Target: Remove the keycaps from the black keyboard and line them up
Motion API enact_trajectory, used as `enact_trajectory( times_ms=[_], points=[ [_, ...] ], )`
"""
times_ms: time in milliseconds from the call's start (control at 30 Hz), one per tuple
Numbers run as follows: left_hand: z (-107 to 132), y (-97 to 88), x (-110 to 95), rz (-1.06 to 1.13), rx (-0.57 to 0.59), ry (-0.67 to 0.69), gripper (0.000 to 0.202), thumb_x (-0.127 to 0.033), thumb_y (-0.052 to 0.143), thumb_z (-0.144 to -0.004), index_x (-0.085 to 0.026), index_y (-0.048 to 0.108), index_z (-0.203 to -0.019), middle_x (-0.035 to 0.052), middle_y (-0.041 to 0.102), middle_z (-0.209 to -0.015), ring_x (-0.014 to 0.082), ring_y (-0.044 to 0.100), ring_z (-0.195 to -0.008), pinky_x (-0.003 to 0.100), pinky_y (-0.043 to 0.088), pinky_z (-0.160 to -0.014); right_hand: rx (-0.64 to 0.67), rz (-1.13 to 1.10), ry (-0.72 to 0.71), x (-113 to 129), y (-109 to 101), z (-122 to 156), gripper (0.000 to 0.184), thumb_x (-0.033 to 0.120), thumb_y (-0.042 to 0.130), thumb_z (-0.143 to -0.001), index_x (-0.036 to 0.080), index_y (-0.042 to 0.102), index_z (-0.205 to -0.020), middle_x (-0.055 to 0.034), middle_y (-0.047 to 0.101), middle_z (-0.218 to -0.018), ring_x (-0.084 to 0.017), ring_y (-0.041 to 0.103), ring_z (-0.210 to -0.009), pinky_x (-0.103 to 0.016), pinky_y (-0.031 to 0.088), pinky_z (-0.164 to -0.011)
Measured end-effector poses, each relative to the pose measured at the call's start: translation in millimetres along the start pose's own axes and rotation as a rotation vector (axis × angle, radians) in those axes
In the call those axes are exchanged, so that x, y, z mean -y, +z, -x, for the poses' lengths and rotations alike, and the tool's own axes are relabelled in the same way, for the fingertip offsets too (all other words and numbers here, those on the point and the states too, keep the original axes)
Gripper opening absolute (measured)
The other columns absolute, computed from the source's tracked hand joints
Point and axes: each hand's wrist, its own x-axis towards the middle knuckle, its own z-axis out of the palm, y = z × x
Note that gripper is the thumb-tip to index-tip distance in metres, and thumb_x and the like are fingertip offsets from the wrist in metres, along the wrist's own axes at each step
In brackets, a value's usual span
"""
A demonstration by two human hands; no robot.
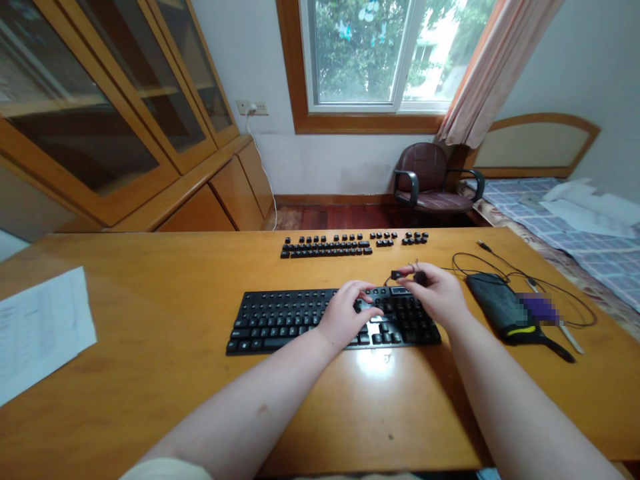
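Observation:
A black keyboard lies flat on the wooden desk. My left hand rests over its right-middle part, thumb and fingers apart, with nothing seen between them. Above the keyboard's back right corner, my right hand is closed on a small keycap puller with thin wire loops. A black keycap shows at its left end; the fingers hide part of the tool. Behind the keyboard, loose black keycaps stand in rows. Some keys under my hands are hidden.
On the desk's right lie a dark pouch, a blurred purple item and a looped black cable. Printed paper lies at the left. Beyond the desk stand a chair, a bed and a glass-doored cabinet.

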Motion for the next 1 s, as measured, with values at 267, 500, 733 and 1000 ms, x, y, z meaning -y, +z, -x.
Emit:
enact_trajectory(
  times_ms=[267, 500, 733, 1000],
  points=[
    [-0.9, -2.0, -4.8, -0.019, 0.029, -0.013, 0.032, -0.026, 0.070, -0.071, -0.019, 0.058, -0.100, 0.0030, 0.058, -0.092, 0.0148, 0.060, -0.079, 0.030, 0.048, -0.079, 0.048, 0.349, -0.075, -46.8, -7.6, -101.7, 0.020, 0.032, 0.067, -0.069, 0.021, 0.071, -0.085, -0.0056, 0.070, -0.087, -0.022, 0.063, -0.083, -0.034, 0.047, -0.076],
    [0.3, -2.5, -5.0, -0.010, 0.042, -0.030, 0.029, -0.026, 0.069, -0.072, -0.018, 0.060, -0.098, 0.0032, 0.060, -0.091, 0.0137, 0.059, -0.077, 0.027, 0.047, -0.077, 0.143, 0.434, -0.096, -96.2, 30.1, -113.4, 0.021, 0.033, 0.063, -0.073, 0.020, 0.071, -0.088, -0.0067, 0.071, -0.089, -0.022, 0.064, -0.085, -0.033, 0.048, -0.075],
    [0.2, -2.7, -5.7, -0.014, 0.050, -0.038, 0.028, -0.024, 0.069, -0.072, -0.019, 0.060, -0.098, 0.0026, 0.060, -0.091, 0.0138, 0.058, -0.079, 0.027, 0.046, -0.079, 0.163, 0.521, -0.069, -98.5, 37.2, -111.7, 0.028, 0.039, 0.058, -0.076, 0.019, 0.071, -0.091, -0.0088, 0.071, -0.091, -0.023, 0.064, -0.083, -0.032, 0.047, -0.072],
    [-0.7, -3.6, -8.2, -0.012, 0.061, -0.059, 0.027, -0.026, 0.068, -0.073, -0.019, 0.060, -0.098, 0.0035, 0.060, -0.092, 0.0143, 0.058, -0.079, 0.027, 0.047, -0.077, 0.191, 0.521, -0.017, -100.5, 38.5, -109.8, 0.028, 0.039, 0.059, -0.075, 0.021, 0.071, -0.092, -0.0078, 0.071, -0.091, -0.023, 0.064, -0.084, -0.030, 0.046, -0.072]
  ],
)
